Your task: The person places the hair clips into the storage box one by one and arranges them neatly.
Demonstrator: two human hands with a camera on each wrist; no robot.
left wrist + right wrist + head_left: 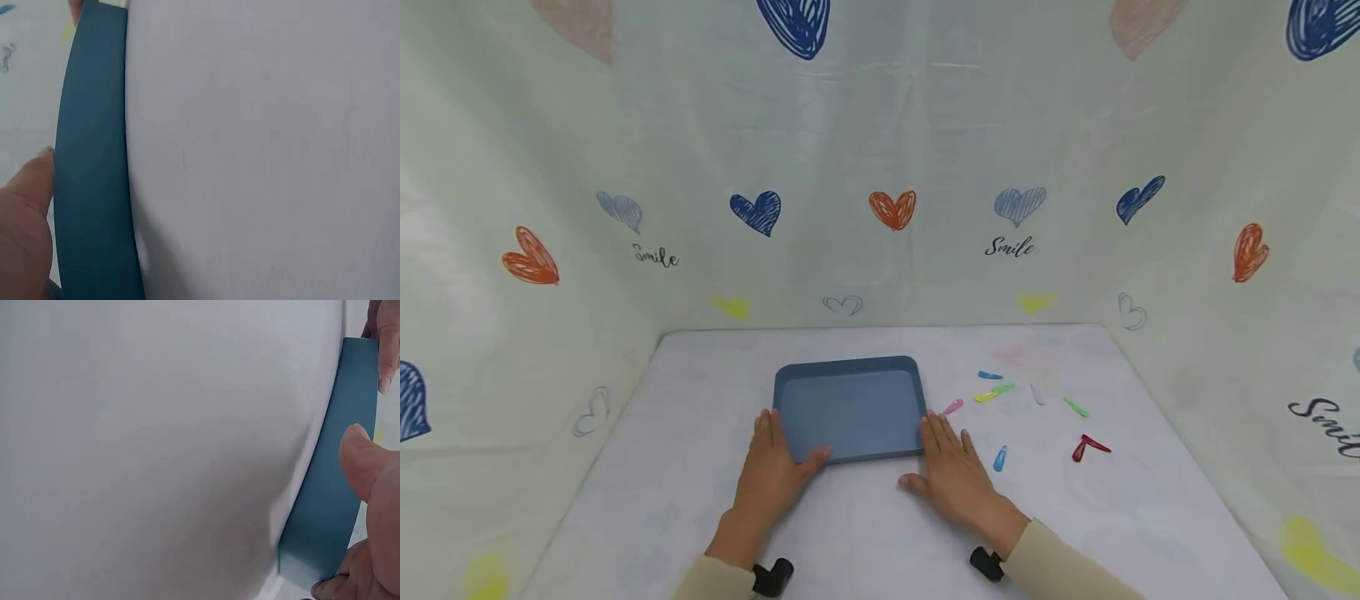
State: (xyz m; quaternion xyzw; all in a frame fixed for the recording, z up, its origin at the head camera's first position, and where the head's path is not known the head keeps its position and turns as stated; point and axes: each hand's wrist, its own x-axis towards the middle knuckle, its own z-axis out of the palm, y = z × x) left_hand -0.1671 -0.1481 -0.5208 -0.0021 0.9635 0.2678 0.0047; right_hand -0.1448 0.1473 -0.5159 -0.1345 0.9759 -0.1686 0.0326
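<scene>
A blue-grey rectangular tray (850,458) lies flat on the white table, its near wall (94,156) filling a strip of the left wrist view. My left hand (771,477) is at its near left corner, fingers straight along the left side and thumb at the near rim. At the near right corner my right hand (955,475) touches the tray's side with straight fingers, its thumb (362,459) spread away. Just right of that hand lie a pink snap hair clip (953,407) and a blue hair clip (1000,458).
More hair clips lie to the right: a dark blue clip (990,375), a yellow clip (986,397), a lilac clip (1037,394), a green clip (1077,407) and an opened red clip (1090,447). A heart-patterned curtain (880,275) surrounds the table.
</scene>
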